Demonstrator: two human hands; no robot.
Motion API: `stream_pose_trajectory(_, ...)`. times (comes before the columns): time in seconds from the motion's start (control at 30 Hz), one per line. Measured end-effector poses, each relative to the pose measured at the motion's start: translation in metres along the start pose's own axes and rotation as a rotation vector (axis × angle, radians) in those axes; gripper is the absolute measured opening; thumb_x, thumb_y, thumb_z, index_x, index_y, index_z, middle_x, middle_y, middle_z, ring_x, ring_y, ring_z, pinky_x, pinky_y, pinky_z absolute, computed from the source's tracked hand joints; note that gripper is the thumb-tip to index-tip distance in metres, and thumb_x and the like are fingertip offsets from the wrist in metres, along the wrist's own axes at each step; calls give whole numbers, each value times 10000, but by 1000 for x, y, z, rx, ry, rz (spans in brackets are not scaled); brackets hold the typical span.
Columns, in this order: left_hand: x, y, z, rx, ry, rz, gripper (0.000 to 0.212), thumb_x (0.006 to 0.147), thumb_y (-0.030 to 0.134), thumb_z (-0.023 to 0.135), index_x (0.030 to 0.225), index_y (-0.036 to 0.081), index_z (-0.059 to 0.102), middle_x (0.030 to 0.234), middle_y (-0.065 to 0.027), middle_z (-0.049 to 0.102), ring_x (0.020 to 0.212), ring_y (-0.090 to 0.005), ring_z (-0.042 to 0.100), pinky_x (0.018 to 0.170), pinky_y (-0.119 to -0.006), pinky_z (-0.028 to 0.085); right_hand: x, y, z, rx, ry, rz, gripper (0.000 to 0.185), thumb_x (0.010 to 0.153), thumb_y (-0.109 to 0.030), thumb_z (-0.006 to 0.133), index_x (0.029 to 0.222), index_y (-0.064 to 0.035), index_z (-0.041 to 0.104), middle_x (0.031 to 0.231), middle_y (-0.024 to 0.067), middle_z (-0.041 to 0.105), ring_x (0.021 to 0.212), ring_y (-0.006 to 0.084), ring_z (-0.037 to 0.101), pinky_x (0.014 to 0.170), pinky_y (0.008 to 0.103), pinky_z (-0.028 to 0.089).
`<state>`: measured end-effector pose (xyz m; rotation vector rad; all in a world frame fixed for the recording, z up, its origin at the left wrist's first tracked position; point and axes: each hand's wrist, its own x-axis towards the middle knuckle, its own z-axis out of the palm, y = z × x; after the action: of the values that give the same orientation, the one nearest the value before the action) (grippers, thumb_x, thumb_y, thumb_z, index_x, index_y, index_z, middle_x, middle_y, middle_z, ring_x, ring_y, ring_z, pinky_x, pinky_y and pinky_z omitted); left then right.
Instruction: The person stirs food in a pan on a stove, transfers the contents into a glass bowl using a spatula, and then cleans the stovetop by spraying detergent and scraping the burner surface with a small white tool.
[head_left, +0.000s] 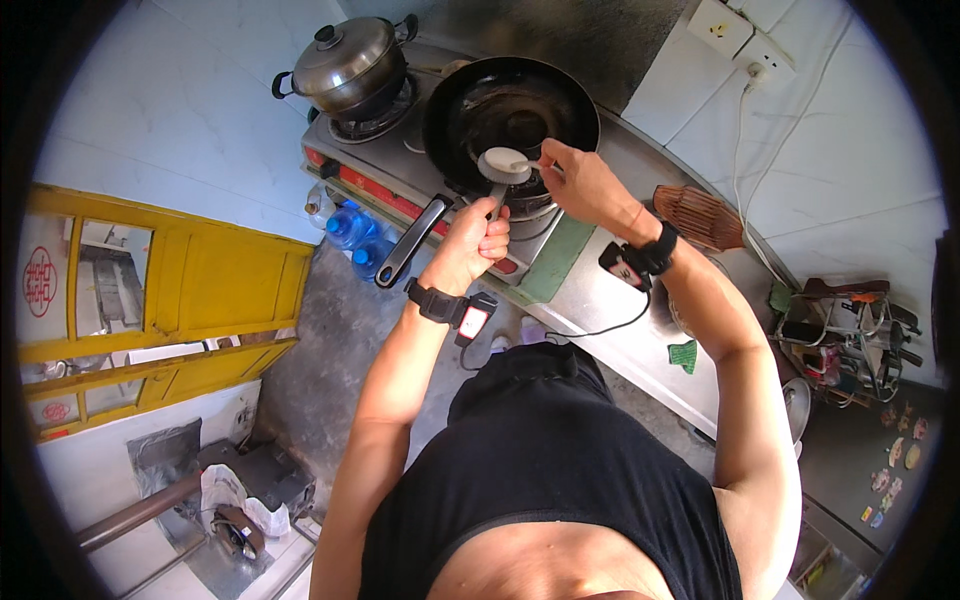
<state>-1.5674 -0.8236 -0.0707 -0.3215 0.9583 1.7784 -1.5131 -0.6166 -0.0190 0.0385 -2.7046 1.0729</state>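
Note:
Over the near part of a black wok (457, 124), my left hand (480, 238) grips the handle of a round container or ladle (489, 172) with whitish contents; which of the two it is, I cannot tell. My right hand (589, 187) pinches the thin handle of a small spoon-like utensil (527, 164), whose tip reaches into the whitish contents. The wok rests on the right burner of a gas stove (405, 189), and its long black handle (414, 240) points towards me, left of my left hand.
A lidded steel pot (352, 67) stands on the left burner. Blue plastic bottles (352, 229) are on the floor left of the stove. On the counter (622, 322) to the right lie a brown slatted basket (694, 217) and a green cloth (682, 356). Cables hang from a wall socket (761, 64).

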Motion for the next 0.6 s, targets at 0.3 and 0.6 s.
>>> stream_pose_trajectory(0.3,-25,19,13,-71,-62,-47,440,1021,273,394,1299,-60,472,555,60,373,382,-53,315,366,-208,270,42,49,29,-247,53,106,167,881,-116,520,1007,-88,625,851,236,685,826,440,664,728,523,528)
stream_pose_trajectory(0.6,-34,37,0,-45,8,-47,338,1004,247,440,1121,-51,546,609,40,462,438,-65,372,393,-218,327,57,43,44,-622,-187,-26,279,828,-128,565,1084,-122,674,890,198,718,837,377,708,724,464,565)
